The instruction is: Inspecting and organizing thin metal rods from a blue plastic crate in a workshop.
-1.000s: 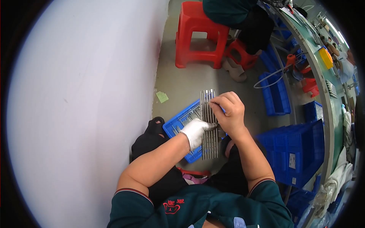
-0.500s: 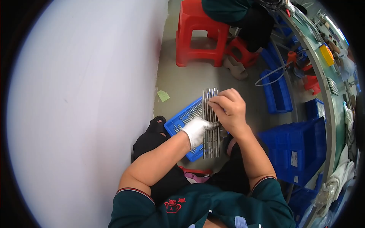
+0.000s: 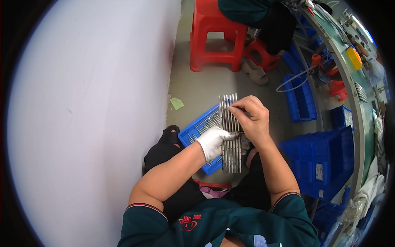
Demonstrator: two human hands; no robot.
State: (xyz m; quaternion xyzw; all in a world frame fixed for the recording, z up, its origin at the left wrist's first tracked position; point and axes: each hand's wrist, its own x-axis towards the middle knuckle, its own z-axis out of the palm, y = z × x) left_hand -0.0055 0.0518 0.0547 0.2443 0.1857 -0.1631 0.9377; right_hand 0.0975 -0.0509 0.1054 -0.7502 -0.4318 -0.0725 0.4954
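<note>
My left hand (image 3: 211, 143), in a white glove with a darkened thumb, grips a flat row of several slim metal rods (image 3: 231, 160). The rods stand side by side, running lengthwise away from me, above my lap. Bare and pinched, my right hand (image 3: 256, 121) has thumb and fingertips against the rods near their far ends. Whatever is between those fingertips is too small to make out. Under the rods, a blue tray (image 3: 199, 120) holds more loose metal rods; my left hand and the row cover part of it.
A white wall (image 3: 94, 103) rises at the left. Ahead is a red stool (image 3: 197, 49) beside a seated person's dark-clothed leg. On the right are stacked blue bins (image 3: 304, 160) under a green-topped workbench (image 3: 366, 123). A green paper scrap (image 3: 177, 103) lies on the floor.
The row of rods has shifted slightly right and shows a little broader. My right hand's pinch has moved slightly right along with it; my left hand keeps its grip.
</note>
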